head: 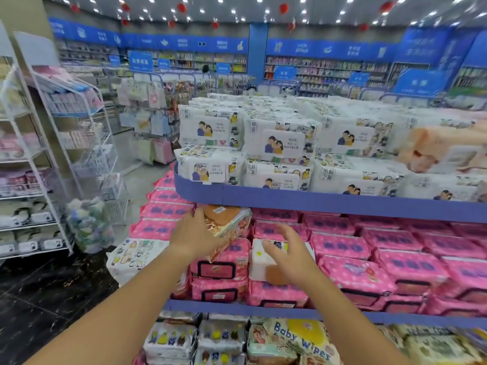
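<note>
A tilted wipes pack with an orange-brown lid (229, 219) sits atop the pink packs at the left end of the middle shelf. My left hand (195, 234) grips its left side. To its right, a white wipes pack with an orange patch (259, 259) lies on the pink stacks. My right hand (292, 256) is over that pack with its fingers spread and straight; I cannot tell whether they touch it.
Pink wipes packs (355, 275) fill the middle shelf, which has a blue front lip (237, 308). White packs (276, 146) are stacked on the upper blue shelf (316, 202). "Baby Wipes" packs (297, 338) lie below. A white wire rack (87, 154) stands left, across a dark floor aisle (39, 299).
</note>
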Available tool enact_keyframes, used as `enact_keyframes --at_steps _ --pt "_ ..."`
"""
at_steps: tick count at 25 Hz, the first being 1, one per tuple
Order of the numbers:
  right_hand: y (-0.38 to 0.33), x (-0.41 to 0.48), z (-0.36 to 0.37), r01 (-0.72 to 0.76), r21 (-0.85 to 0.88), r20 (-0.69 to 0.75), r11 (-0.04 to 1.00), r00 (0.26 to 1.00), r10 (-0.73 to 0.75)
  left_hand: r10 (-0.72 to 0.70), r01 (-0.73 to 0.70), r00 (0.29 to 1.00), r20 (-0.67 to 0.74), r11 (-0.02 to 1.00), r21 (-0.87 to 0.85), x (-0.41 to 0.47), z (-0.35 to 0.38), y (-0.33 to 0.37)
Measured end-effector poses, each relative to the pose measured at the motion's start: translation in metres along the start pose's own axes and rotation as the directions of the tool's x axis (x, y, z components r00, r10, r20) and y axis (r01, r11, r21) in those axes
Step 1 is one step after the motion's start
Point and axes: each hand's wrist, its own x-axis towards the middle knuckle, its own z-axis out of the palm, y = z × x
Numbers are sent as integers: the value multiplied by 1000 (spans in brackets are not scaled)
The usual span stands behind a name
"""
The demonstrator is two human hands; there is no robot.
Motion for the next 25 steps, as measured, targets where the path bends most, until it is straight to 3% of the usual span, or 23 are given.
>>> enact_keyframes --at_steps 3,7,11,14,17,20,23,25 --pt "12 20 -9 12 -363 103 932 994 28 12 -17 993 114 999 42 13 -3 -8" --pt "30 34 -21 154 -739 290 656 952 103 27 -33 994 110 998 55 11 -1 -10" --pt "46 43 -23 292 -843 331 452 944 7 42 -42 999 -1 999 -22 -16 6 -6" --pt "46 48 -26 345 -852 356 395 933 -46 31 -38 993 -112 998 -59 -38 15 -7" --pt "39 42 -32 317 -804 365 503 931 -4 -2 -16 974 -225 997 -77 -61 26 -14" --pt "33 24 -45 181 -672 326 718 943 66 -46 14 956 -290 993 -113 -84 37 -17" --pt "25 2 -57 -7 -360 259 933 960 107 -80 35 936 -343 990 -133 -109 47 -20" --pt "18 -15 -61 -107 -102 268 989 954 131 -112 61 922 -370 987 -147 -130 52 -24"
